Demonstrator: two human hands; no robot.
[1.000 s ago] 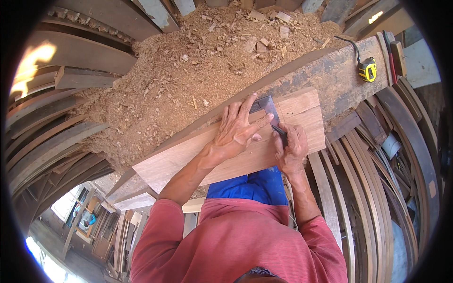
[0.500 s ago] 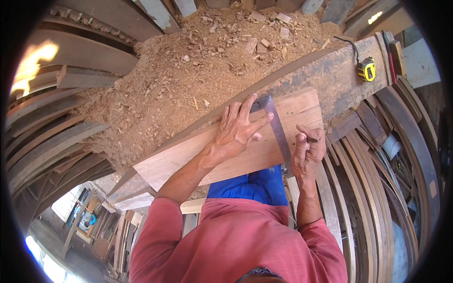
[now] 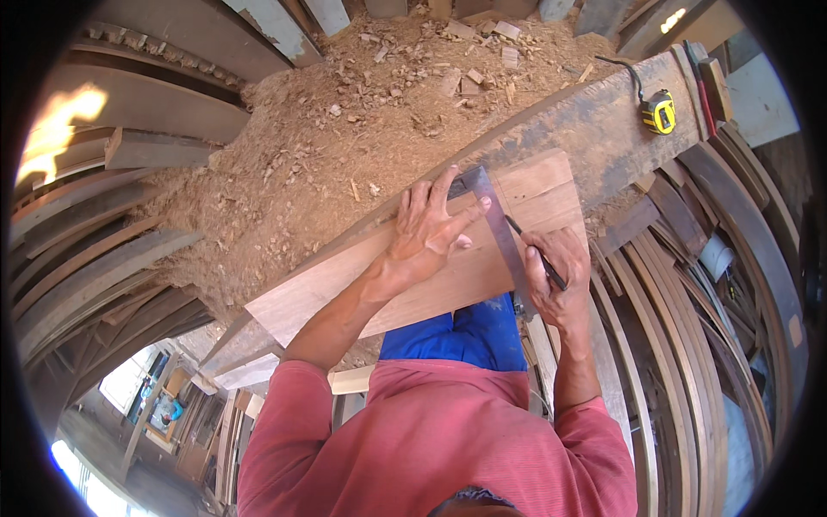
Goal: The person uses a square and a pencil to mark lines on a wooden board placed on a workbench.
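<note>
A pale reddish wooden board [image 3: 345, 290] lies slantwise on a worn plank bench [image 3: 616, 133] in front of me. Across it rests a carpenter's square [image 3: 502, 231], its stock along the board's far edge. My left hand [image 3: 426, 234] is spread over the board and the square's corner, fingers stretched out, the index fingertip on the blade. My right hand [image 3: 562, 267] is closed round a dark pencil [image 3: 515, 227]. Its far end meets the board just right of the square's blade. The near end of the blade is partly hidden beside my right hand.
A yellow and black tape measure [image 3: 658, 113] lies at the bench's far right, near a red and black slim tool [image 3: 705, 102]. Sawdust and chips [image 3: 345, 146] cover the floor beyond. Stacked boards [image 3: 86, 233] stand at the left, and more planks [image 3: 663, 336] at the right.
My right hand has turned and brought the pencil down onto the board beside the blade. My left hand stays on the square. The whole view has shifted slightly.
</note>
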